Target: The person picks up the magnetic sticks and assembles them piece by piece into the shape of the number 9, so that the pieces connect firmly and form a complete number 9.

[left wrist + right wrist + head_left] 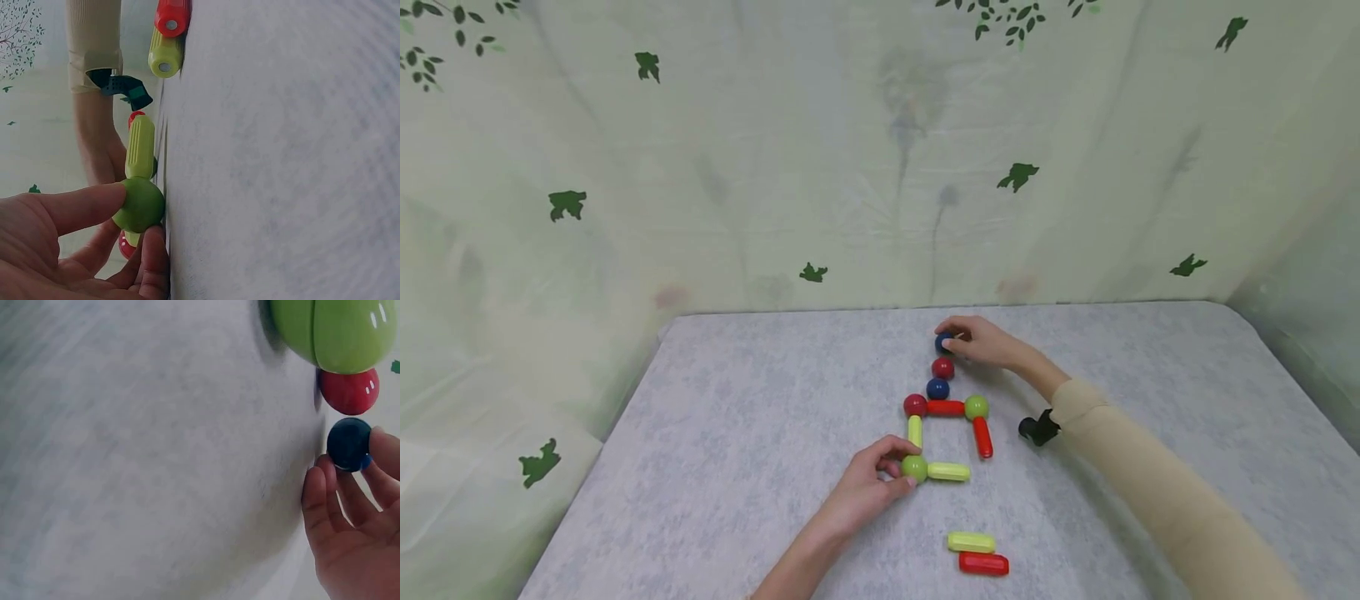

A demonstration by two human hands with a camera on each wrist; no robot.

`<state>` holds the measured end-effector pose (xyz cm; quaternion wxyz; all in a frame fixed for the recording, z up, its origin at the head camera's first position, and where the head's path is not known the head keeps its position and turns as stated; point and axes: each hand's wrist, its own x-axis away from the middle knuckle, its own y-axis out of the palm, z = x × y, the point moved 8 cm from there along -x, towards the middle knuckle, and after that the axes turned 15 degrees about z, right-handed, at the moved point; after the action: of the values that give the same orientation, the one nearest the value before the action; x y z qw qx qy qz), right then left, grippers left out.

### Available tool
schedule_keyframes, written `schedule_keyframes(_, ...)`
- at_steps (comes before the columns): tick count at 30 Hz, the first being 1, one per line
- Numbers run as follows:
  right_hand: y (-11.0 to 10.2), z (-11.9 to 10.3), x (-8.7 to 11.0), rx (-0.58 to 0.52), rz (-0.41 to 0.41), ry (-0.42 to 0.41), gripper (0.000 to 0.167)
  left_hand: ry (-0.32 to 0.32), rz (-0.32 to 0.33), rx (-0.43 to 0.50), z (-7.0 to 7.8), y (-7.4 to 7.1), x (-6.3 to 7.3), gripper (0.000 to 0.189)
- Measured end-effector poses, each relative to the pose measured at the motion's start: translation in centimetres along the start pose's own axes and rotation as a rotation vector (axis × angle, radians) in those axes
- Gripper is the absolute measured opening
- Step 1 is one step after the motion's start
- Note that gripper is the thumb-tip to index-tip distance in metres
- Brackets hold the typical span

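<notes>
My left hand [868, 485] pinches a green ball [141, 206] between thumb and fingers. From that ball one yellow-green stick [948, 472] points right and another [915, 432] runs back to a red ball [915, 406]. A red stick [946, 408] joins the red ball to a second green ball [977, 407], and another red stick [982, 437] comes forward from there. Farther back, my right hand [983, 340] holds a dark blue ball [349, 444] by thumb and fingertips. Just in front of it sit a red ball [943, 367] and a blue ball [937, 389].
A loose yellow-green stick [972, 542] and a red stick [984, 564] lie side by side near the front of the grey cloth-covered table [737, 433]. A black wrist device [1039, 427] hangs below the right sleeve. Behind the table hangs a patterned curtain [737, 167].
</notes>
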<state>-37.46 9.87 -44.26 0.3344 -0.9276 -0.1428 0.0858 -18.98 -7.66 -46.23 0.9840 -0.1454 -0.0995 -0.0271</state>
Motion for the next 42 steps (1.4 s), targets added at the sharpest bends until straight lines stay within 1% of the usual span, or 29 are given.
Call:
schedule_keyframes(4, -1.1, 0.2, 1.0, 0.003, 0.029, 0.023, 0.033, 0.002, -0.001, 0.004, 0.1, 0.2, 0.0, 0.035)
schedule_keyframes(6, -1.6, 0.1, 1.7, 0.001, 0.040, 0.014, 0.033, 0.004, -0.005, 0.009, 0.2, 0.3, 0.0, 0.035)
schedule_keyframes(11, -2.4, -0.2, 3.3, -0.045, 0.077, 0.003, 0.035, 0.012, -0.013, 0.008, 0.3, 0.4, 0.0, 0.034)
schedule_keyframes(17, -3.3, -0.6, 6.1, -0.052, 0.179, 0.003, 0.038, 0.022, -0.010, 0.002, 0.4, 0.2, 0.0, 0.034)
schedule_keyframes(20, -3.5, -1.2, 7.7, -0.053, 0.196, -0.013, 0.040, 0.030, -0.010, -0.001, 0.4, 0.1, 0.0, 0.034)
schedule_keyframes(26, -3.8, -2.8, 11.1, -0.081, 0.173, -0.071, 0.042, 0.035, -0.002, 0.005, 0.5, -0.1, 0.0, 0.034)
schedule_keyframes(33, -3.1, -3.2, 14.5, -0.112, 0.117, -0.064, 0.040, 0.030, -0.006, 0.002, 0.5, -0.2, 0.1, 0.033)
schedule_keyframes(37, -2.4, -3.2, 16.1, -0.130, 0.110, -0.032, 0.038, 0.025, -0.010, -0.011, 0.5, -0.1, 0.2, 0.034)
schedule_keyframes(42, -1.5, -3.0, 17.5, -0.112, 0.124, 0.060, 0.035, 0.028, -0.011, -0.019, 0.6, 0.0, 0.3, 0.034)
